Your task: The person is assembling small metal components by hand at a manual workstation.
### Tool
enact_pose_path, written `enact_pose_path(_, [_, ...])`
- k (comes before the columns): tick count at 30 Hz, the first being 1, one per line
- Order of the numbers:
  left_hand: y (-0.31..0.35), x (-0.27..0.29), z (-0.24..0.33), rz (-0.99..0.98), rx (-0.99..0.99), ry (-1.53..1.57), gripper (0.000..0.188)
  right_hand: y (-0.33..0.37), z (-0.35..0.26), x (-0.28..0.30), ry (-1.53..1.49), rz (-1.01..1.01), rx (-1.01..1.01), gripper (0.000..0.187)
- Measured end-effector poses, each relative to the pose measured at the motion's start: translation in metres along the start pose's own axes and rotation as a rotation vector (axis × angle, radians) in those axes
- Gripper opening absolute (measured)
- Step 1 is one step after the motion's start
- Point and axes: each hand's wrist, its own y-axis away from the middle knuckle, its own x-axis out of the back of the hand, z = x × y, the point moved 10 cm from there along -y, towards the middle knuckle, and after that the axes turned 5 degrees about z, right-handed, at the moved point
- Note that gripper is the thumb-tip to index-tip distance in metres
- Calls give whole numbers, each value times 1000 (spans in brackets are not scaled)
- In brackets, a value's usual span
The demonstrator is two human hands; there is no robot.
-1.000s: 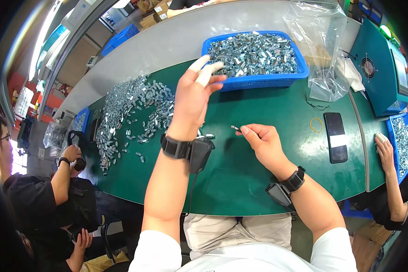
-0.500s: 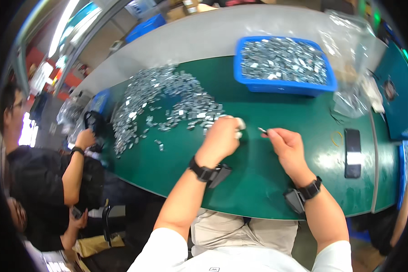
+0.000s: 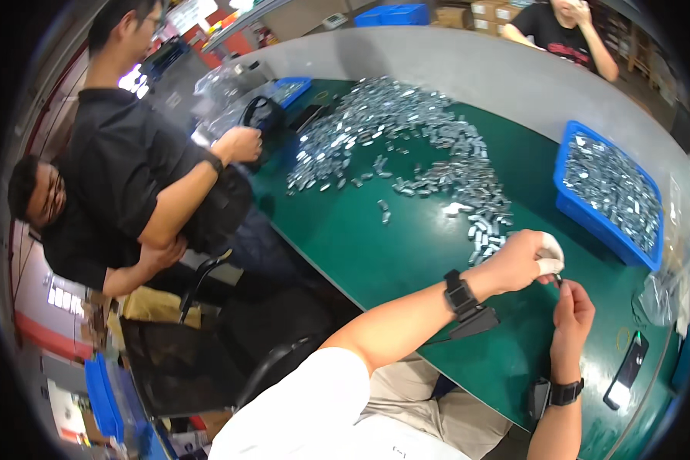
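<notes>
Tiny metal piece (image 3: 558, 281) is sitting at about half past 3 on my feed, right where the two hands meet over the green surface (image 3: 406, 253). From my end, the right hand (image 3: 573, 318) comes up from 5 o'clock with thumb and forefinger pinching that bit. Left hand (image 3: 517, 261) reaches in from 8 o'clock, fingers curled down over the same spot, white covers (image 3: 550, 249) on some fingertips. I can't tell if those fingers grip the piece too or just rest against it (it's tiny and the fingertips hide most of it, sorry).

Going round from the hands: a big spread-out heap of shiny metal pieces (image 3: 391, 115) lies between 10 and 11 o'clock, its nearest stragglers just beside the left hand. Toward 1 o'clock there's a blue basket (image 3: 599, 225) full of similar-looking bits, tilted in my fisheye view. Clear plastic bag (image 3: 658, 299) sits near 3 to 4 o'clock, and a dark phone (image 3: 627, 370) lies near 5. Way over at 9 to 10 o'clock I've got a co-worker in a black shirt (image 3: 123, 161), well apart from the hands.
</notes>
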Motion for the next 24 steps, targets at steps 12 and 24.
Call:
enact_pose_path(12, [10, 2, 16, 22, -84, -53, 7, -1, -6, 9, 114, 2, 88, 22])
enact_pose_path(24, [13, 0, 27, 19, -186, -68, 6, -1, -6, 10, 153, 32, 128, 26])
